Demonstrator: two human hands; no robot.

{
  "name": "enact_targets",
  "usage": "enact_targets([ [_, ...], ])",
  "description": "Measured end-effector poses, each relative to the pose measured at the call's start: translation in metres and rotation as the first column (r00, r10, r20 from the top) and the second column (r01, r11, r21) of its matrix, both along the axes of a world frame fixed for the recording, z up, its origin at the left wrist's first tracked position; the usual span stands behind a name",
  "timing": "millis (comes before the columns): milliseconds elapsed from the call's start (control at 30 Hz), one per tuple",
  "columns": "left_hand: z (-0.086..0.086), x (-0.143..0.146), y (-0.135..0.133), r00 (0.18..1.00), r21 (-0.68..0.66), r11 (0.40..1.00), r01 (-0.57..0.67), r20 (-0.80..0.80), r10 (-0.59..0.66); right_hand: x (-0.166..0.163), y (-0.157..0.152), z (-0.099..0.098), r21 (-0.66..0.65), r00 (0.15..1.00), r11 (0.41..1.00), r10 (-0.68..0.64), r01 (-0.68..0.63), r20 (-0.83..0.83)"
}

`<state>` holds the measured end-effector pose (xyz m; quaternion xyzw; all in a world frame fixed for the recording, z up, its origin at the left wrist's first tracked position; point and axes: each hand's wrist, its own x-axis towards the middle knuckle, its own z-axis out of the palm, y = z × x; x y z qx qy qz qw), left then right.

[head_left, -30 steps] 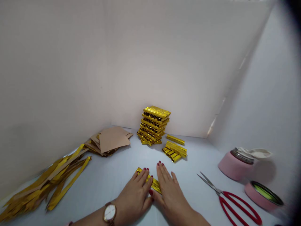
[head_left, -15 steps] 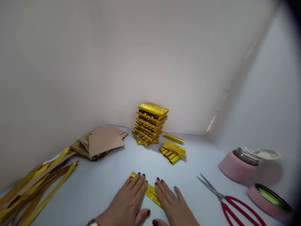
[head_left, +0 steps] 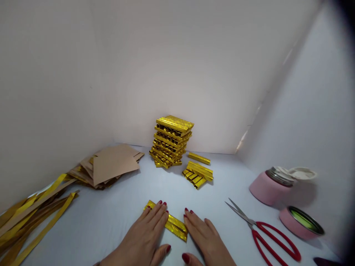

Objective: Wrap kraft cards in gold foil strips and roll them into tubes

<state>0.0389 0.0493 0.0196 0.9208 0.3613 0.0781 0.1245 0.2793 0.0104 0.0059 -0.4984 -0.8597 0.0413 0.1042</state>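
A flat, creased strip of gold foil paper (head_left: 177, 226) lies slantwise on the table in front of me. Over its left part my left hand (head_left: 146, 231) rests flat, fingers stretched out and pressing on it. My right hand (head_left: 203, 234) lies open at the strip's right end, fingertips just beside or barely touching it. Farther back, folded gold paper tubes (head_left: 198, 171) sit in a small crossed pile. Behind them on the left rises a tall stack of gold tubes (head_left: 172, 140) laid in crossing layers.
Brown-backed paper sheets (head_left: 115, 164) and long gold strips (head_left: 39, 218) lie at the left. Red-handled scissors (head_left: 257, 225) rest on the right, beside a pink jar (head_left: 270, 188) with its lid flipped up and a pink-sided tin (head_left: 301, 223). White walls stand behind and on both sides.
My right hand has slid off the strip to its right end, uncovering it. My left hand stays pressed on the strip. The whole view has shifted slightly.
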Motion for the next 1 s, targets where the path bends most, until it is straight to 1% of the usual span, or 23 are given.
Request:
enact_targets([
  [133,0.001,0.001,-0.001,0.999,0.0,1.0,0.001,-0.035,-0.001,-0.006,0.005,0.004,-0.012,0.994,0.997,0.082,-0.081,0.069],
  [233,0.0,0.001,-0.001,0.999,-0.012,1.0,0.001,-0.046,-0.001,-0.004,0.002,0.005,-0.018,0.988,0.997,0.079,-0.077,0.134],
  [300,-0.001,0.001,-0.002,0.999,-0.016,1.0,-0.006,-0.047,0.006,-0.001,-0.001,0.009,-0.048,0.987,0.997,0.064,-0.057,0.149],
  [433,0.0,0.0,-0.003,1.0,-0.005,1.0,-0.011,-0.03,0.011,0.001,-0.007,0.03,-0.154,0.996,0.988,0.002,0.012,0.091],
  [500,0.001,-0.001,-0.004,1.0,0.008,1.0,-0.004,0.002,0.004,-0.004,-0.005,0.041,-0.192,0.998,0.98,-0.044,0.05,0.037],
  [567,-0.001,-0.001,-0.003,1.0,0.02,1.0,0.002,0.03,-0.003,-0.017,0.0,0.047,-0.213,0.999,0.976,-0.049,0.048,0.002],
  [600,-0.003,-0.002,-0.003,0.999,0.026,1.0,0.008,0.036,-0.009,-0.025,0.004,0.045,-0.219,1.0,0.975,-0.028,0.026,-0.007],
  [667,-0.01,-0.002,-0.002,0.999,0.043,0.999,0.021,0.04,-0.023,-0.041,0.012,0.034,-0.21,0.999,0.977,0.041,-0.044,-0.02],
  [733,-0.019,-0.002,0.0,0.998,0.072,0.997,0.029,0.056,-0.034,-0.052,0.018,0.014,-0.127,0.993,0.986,0.103,-0.109,-0.051],
  [800,-0.024,-0.004,0.002,0.995,0.098,0.995,0.035,0.091,-0.044,-0.056,0.022,-0.007,-0.043,0.988,0.988,0.149,-0.151,-0.046],
  [867,-0.024,-0.007,0.005,0.993,0.095,0.995,0.041,0.109,-0.052,-0.054,0.023,-0.021,0.011,0.986,0.987,0.161,-0.16,-0.034],
  [900,-0.021,-0.009,0.006,0.993,0.081,0.996,0.044,0.105,-0.052,-0.052,0.023,-0.025,0.021,0.987,0.987,0.159,-0.158,-0.03],
  [933,-0.018,-0.012,0.007,0.995,0.063,0.997,0.039,0.094,-0.044,-0.051,0.023,-0.027,0.019,0.987,0.987,0.157,-0.157,-0.026],
  [1000,-0.011,-0.02,0.011,0.998,0.033,0.999,-0.013,0.058,0.011,-0.05,0.023,-0.026,-0.02,0.988,0.988,0.152,-0.153,-0.02],
])
